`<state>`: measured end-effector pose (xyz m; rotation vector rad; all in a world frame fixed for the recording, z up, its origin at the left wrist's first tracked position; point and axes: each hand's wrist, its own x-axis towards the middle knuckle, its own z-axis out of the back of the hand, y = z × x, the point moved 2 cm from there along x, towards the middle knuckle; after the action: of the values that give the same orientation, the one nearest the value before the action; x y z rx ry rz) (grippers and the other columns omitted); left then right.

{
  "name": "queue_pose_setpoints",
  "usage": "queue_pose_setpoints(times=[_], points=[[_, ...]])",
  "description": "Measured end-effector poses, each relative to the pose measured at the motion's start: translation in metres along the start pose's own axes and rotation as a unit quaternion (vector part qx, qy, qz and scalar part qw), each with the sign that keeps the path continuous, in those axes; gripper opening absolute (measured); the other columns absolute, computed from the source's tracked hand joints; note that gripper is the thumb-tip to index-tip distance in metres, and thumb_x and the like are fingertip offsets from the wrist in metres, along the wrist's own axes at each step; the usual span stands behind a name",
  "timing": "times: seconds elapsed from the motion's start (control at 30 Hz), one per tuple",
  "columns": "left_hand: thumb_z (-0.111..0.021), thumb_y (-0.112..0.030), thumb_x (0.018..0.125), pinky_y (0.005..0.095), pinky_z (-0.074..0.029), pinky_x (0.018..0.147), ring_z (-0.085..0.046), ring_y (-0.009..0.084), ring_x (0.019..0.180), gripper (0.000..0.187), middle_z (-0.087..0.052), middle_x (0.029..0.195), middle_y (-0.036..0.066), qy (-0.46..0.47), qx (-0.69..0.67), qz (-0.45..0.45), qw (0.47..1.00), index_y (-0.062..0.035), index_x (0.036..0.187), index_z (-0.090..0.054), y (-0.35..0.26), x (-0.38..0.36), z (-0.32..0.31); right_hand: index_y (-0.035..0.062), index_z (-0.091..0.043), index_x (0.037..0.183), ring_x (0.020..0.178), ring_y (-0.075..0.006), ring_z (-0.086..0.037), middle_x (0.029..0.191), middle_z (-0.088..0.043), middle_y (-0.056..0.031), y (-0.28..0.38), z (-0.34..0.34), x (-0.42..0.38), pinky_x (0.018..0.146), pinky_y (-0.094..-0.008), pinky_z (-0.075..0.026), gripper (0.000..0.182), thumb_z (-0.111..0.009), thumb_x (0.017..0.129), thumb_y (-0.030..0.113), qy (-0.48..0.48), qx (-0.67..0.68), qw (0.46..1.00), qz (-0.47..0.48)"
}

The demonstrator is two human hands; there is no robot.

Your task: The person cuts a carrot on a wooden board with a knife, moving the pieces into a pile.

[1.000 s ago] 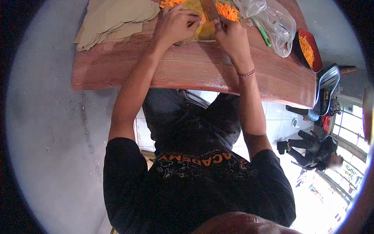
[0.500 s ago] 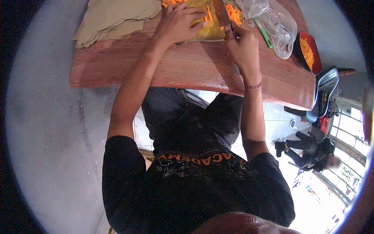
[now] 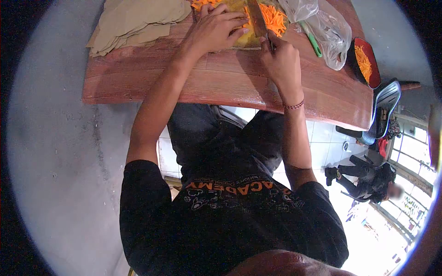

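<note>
A kitchen knife (image 3: pixel 257 19) is in my right hand (image 3: pixel 282 57), its fingers wrapped round the handle. The blade stands over a yellowish cutting board (image 3: pixel 251 42), between my left hand and a heap of cut carrot strips (image 3: pixel 275 20). My left hand (image 3: pixel 215 28) rests over the board's left side with bent fingers, the fingertips on carrot pieces (image 3: pixel 247 20) beside the blade. More orange carrot strips (image 3: pixel 199 5) lie beyond that hand at the top edge. How firmly the left fingers grip is partly hidden.
Brown paper sheets (image 3: pixel 138 23) lie on the wooden table (image 3: pixel 221 80) at left. Right of the board are a clear plastic bag (image 3: pixel 329 34), a green handle (image 3: pixel 313 44) and a dark red bowl (image 3: pixel 375 69) of shredded carrot. A seated person (image 3: pixel 368 177) is farther right.
The knife and my right hand have shifted slightly left, toward my left hand. More cut strips show right of the blade. My left hand has barely moved.
</note>
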<state>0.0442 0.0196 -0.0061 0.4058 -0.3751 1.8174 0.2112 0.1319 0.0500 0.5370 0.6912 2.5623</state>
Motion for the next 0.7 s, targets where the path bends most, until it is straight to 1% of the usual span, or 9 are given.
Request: queue_pose_setpoints(times=[0.07,0.2,0.3,0.37,0.4,0.47,0.5,0.57,0.7], points=[[-0.054,-0.045,0.097,0.048,-0.033,0.095,-0.053,0.0209,0.118,0.039,-0.061,0.135,-0.005,-0.037,0.021,0.01,0.999,-0.0193,0.123,-0.069,0.0,0.002,-0.001,-0.0004,-0.068,0.093,0.075,-0.0471,-0.065,0.075,-0.064,-0.0294,-0.001,0.0,0.002,0.067,-0.0538,-0.053,0.025,-0.06,0.09,0.023,-0.005,0.01,1.0,0.003],[-0.053,-0.048,0.098,0.0498,-0.032,0.097,-0.052,0.0212,0.119,0.043,-0.058,0.139,-0.004,-0.036,0.012,0.001,0.999,-0.0199,0.126,-0.067,0.002,0.012,-0.007,-0.0017,-0.068,0.09,0.074,-0.0473,-0.065,0.074,-0.064,-0.0297,-0.004,0.0,0.004,0.067,-0.0537,-0.053,0.027,-0.061,0.09,0.024,0.004,-0.002,1.0,-0.005],[-0.055,-0.054,0.095,0.0536,-0.03,0.099,-0.051,0.0203,0.122,0.047,-0.058,0.138,-0.004,-0.024,0.044,0.012,0.999,-0.0204,0.126,-0.067,0.003,0.016,-0.005,-0.0026,-0.069,0.089,0.074,-0.0476,-0.065,0.074,-0.063,-0.0303,-0.005,0.0,0.003,0.068,-0.0536,-0.053,0.028,-0.061,0.09,0.025,0.01,-0.005,1.0,-0.016],[-0.053,-0.045,0.097,0.061,-0.03,0.105,-0.05,0.0338,0.126,0.047,-0.063,0.129,0.011,-0.037,-0.028,0.027,0.999,-0.0093,0.123,-0.068,-0.004,0.017,0.017,-0.0031,-0.069,0.088,0.074,-0.0477,-0.065,0.074,-0.063,-0.0306,-0.007,0.0,0.001,0.068,-0.0535,-0.053,0.029,-0.061,0.09,0.025,0.004,0.002,1.0,-0.022],[-0.053,-0.045,0.097,0.061,-0.03,0.105,-0.05,0.0338,0.126,0.047,-0.063,0.129,0.011,-0.036,-0.029,0.025,0.999,-0.0093,0.123,-0.068,-0.003,0.017,0.014,-0.0034,-0.069,0.088,0.074,-0.0479,-0.065,0.074,-0.063,-0.0311,-0.009,-0.001,0.0,0.067,-0.0535,-0.053,0.03,-0.061,0.09,0.026,0.003,0.005,1.0,-0.012],[-0.044,-0.052,0.099,0.0666,-0.022,0.108,-0.046,0.0356,0.131,0.056,-0.057,0.138,0.012,-0.008,0.023,0.058,0.998,-0.0108,0.131,-0.063,0.001,0.015,0.01,-0.0037,-0.069,0.088,0.074,-0.048,-0.065,0.075,-0.063,-0.0315,-0.009,0.0,-0.001,0.067,-0.0535,-0.053,0.031,-0.061,0.091,0.026,0.002,0.009,1.0,-0.003],[-0.044,-0.052,0.099,0.0666,-0.022,0.108,-0.046,0.0356,0.131,0.056,-0.057,0.138,0.012,-0.008,0.023,0.057,0.998,-0.0108,0.131,-0.063,0.0,0.016,0.013,-0.0034,-0.069,0.089,0.074,-0.048,-0.065,0.075,-0.063,-0.0314,-0.006,0.001,-0.001,0.068,-0.0533,-0.053,0.031,-0.061,0.091,0.026,-0.001,0.007,1.0,-0.015],[-0.042,-0.054,0.099,0.0686,-0.02,0.108,-0.043,0.0362,0.134,0.058,-0.056,0.14,0.012,0.033,-0.009,0.085,0.996,-0.0108,0.133,-0.062,-0.001,0.018,0.019,-0.003,-0.069,0.089,0.075,-0.048,-0.065,0.075,-0.063,-0.0313,-0.004,0.004,-0.003,0.068,-0.0531,-0.053,0.03,-0.061,0.091,0.026,-0.006,0.006,1.0,-0.029],[-0.042,-0.054,0.099,0.0693,-0.018,0.108,-0.042,0.0361,0.135,0.058,-0.053,0.142,0.013,0.017,0.014,0.042,0.999,-0.0122,0.136,-0.059,-0.008,0.019,0.021,-0.0014,-0.069,0.091,0.078,-0.0481,-0.065,0.078,-0.063,-0.031,0.001,0.011,-0.008,0.071,-0.053,-0.052,0.027,-0.059,0.091,0.024,-0.011,0.02,0.999,-0.03]])
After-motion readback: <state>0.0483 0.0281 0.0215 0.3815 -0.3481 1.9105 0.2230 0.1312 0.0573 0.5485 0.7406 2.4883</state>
